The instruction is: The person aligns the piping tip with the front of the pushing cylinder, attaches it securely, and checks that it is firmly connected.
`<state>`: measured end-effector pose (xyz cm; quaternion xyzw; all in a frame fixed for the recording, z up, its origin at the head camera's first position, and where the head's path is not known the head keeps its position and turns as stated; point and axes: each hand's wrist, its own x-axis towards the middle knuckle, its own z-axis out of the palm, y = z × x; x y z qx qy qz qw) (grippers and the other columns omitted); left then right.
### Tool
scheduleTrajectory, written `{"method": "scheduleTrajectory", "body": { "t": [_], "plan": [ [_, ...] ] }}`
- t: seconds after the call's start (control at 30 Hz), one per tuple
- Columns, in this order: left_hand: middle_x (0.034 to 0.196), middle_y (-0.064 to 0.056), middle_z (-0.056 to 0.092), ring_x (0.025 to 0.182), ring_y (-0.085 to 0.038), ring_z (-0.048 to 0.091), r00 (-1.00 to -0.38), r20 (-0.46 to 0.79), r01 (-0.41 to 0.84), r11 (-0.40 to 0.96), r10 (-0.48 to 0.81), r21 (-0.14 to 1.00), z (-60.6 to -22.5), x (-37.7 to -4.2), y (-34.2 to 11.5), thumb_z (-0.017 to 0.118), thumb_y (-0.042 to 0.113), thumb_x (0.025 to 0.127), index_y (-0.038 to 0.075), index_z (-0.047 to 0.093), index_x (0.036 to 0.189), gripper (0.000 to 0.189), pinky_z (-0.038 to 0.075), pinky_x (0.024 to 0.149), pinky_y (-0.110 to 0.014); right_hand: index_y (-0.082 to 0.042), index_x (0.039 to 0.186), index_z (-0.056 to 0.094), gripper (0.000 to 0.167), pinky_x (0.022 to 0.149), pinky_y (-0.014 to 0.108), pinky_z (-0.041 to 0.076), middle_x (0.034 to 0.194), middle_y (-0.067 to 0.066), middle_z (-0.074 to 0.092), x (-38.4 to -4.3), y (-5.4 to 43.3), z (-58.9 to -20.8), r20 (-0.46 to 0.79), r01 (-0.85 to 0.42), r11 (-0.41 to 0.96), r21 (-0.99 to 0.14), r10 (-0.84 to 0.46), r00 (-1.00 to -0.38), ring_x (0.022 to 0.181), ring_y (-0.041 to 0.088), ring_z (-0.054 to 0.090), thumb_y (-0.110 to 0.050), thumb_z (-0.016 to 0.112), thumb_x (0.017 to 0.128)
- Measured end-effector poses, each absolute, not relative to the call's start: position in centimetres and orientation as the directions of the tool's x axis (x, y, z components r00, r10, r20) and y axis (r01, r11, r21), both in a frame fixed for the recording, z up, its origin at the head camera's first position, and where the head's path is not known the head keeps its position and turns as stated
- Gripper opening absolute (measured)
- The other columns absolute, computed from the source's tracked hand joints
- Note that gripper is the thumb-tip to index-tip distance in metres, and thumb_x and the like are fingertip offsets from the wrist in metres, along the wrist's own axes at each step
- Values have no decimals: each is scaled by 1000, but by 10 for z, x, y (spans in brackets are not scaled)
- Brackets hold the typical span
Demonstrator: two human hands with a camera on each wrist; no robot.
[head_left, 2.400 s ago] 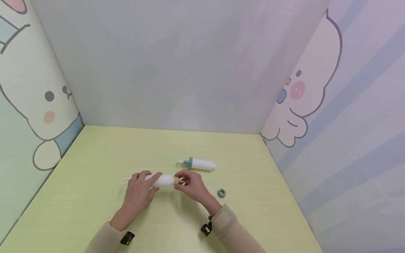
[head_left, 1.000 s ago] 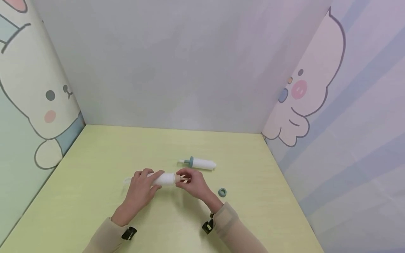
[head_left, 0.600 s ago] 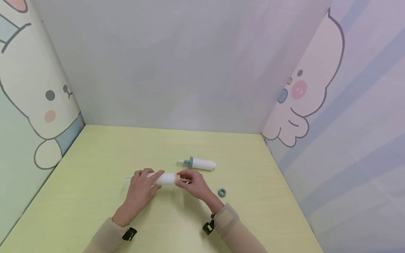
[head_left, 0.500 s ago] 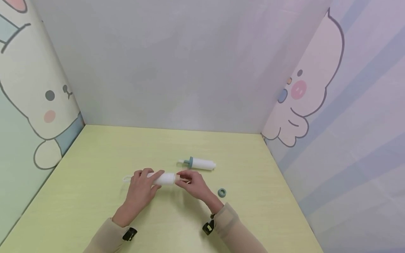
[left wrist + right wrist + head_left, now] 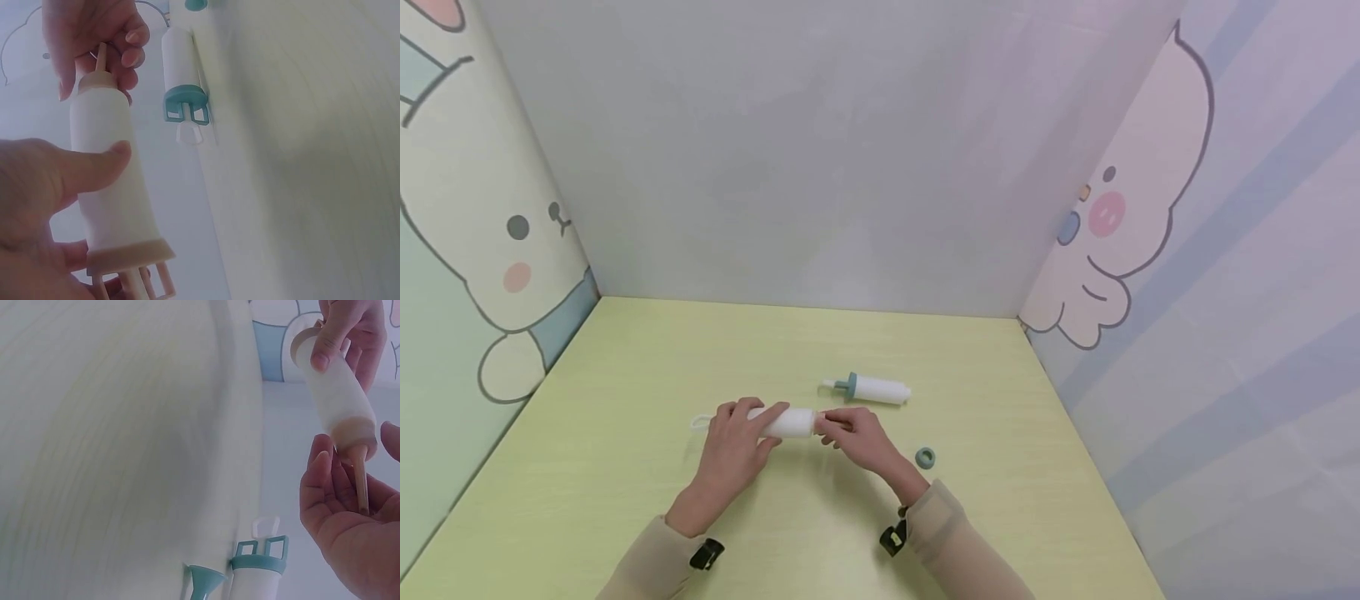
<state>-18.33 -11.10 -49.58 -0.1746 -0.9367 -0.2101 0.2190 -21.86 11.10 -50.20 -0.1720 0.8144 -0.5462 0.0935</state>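
Note:
My left hand [image 5: 733,446] grips the white barrel of an icing syringe [image 5: 792,422], thumb along its side, above the table. A pale loop handle [image 5: 700,422] sticks out at its left end. In the left wrist view, its beige finger-grip end [image 5: 131,255] points toward the bottom. My right hand [image 5: 863,437] has its fingers curled round the beige nozzle cap [image 5: 356,439] at the other end. The thumb stands slightly apart from the cap in the right wrist view. The narrow nozzle [image 5: 361,481] lies over the palm.
A second icing syringe [image 5: 880,390], white with a green collar, lies on the yellow table [image 5: 760,342] behind the hands. Its green nozzle cap [image 5: 926,457] lies loose to the right of my right hand. Grey and cartoon-printed panels [image 5: 835,167] enclose the table.
My right-hand fingers have shifted their hold at the nozzle cap, and less of the cap shows now. The left hand and barrel have moved slightly to the right since the earliest frame.

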Motion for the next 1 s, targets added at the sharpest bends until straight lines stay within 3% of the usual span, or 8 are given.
{"method": "scheduleTrajectory", "body": {
  "t": [0.23,0.33,0.47,0.83,1.0],
  "plan": [
    [107,-18,57,93,-45,49,-836,493,433,843,242,319,-494,-182,-113,88,13,66,18,68,117,56,41,73,-56,-9,121,63,37,72,30,53,109,6,66,-216,111,-501,61,-193,290,-937,-409,-910,90,13,67,-27,69,90],
    [106,-18,57,93,-45,49,-835,493,436,839,243,325,-492,-183,-115,88,12,65,18,68,117,56,41,73,-56,-6,122,60,39,76,28,52,117,12,62,-208,110,-483,83,-220,291,-931,-418,-905,99,19,65,-18,72,87],
    [106,-18,56,93,-45,49,-834,493,443,833,248,330,-491,-185,-116,87,12,66,18,67,118,56,41,74,-56,2,120,58,38,77,28,52,115,19,62,-200,109,-461,102,-250,303,-920,-430,-897,101,29,64,-4,71,85],
    [107,-19,56,94,-45,48,-846,477,427,840,239,335,-492,-182,-112,87,13,66,18,68,118,55,41,74,-56,-8,109,63,25,74,27,52,116,9,62,-217,114,-500,82,-216,292,-932,-411,-908,98,18,65,-13,72,86],
    [109,-18,57,96,-45,47,-852,466,420,842,237,340,-490,-182,-110,87,14,67,20,68,119,55,41,75,-56,-3,107,64,26,70,29,53,102,5,67,-217,115,-503,69,-200,291,-936,-402,-913,86,20,69,-22,68,90]
  ]
}}
